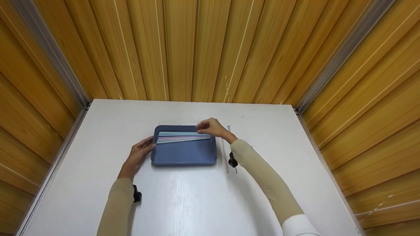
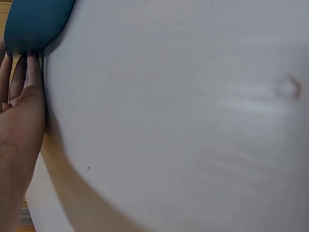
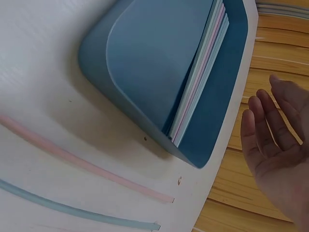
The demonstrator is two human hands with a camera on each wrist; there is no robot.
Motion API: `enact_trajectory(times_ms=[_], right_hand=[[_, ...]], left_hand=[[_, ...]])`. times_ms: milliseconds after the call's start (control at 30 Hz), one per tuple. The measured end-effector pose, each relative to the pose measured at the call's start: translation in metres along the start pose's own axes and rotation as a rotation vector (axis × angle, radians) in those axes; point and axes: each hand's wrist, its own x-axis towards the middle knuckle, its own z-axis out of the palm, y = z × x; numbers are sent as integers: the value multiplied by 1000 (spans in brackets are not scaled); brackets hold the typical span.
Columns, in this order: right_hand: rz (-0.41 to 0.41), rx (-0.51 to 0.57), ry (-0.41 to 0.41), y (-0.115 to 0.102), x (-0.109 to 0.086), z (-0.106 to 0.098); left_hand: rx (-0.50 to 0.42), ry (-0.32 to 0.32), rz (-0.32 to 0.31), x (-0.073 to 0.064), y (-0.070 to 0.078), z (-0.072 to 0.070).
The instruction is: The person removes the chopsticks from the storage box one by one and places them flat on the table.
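A blue rectangular tray (image 1: 183,154) holds a bundle of thin pastel drinking straws (image 1: 182,137), lying lengthwise along its far side. My left hand (image 1: 140,152) is at the tray's left wall, its straight fingers (image 2: 33,70) touching the wall. Over the tray's far right corner hovers my right hand (image 1: 211,127), fingers loosely bent. In the right wrist view nothing shows between its fingers (image 3: 264,128), and it stands apart from the straws.
Right of the tray, a pink straw (image 3: 87,165) and a light blue straw (image 3: 82,210) lie roughly parallel on the white table (image 1: 183,203). Wood-patterned panels (image 1: 180,49) enclose the table at the back and sides.
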Motion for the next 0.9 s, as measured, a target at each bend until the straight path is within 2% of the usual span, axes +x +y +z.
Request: enact_trajectory(times_ms=[167,333,600,900], right_hand=[[-14,-18,-56,-2,9,17],[-30,-83,-123,-7,16,32],[-38,-166,-185,-15,28,46],[-46,-274,-198,-9,33,59]], left_hand=[[-4,1,9,0,-2,-1],[-9,5,10,0,-1,-1],[-32,4,31,0,-1,-2],[-24,5,26,1,-3,0]])
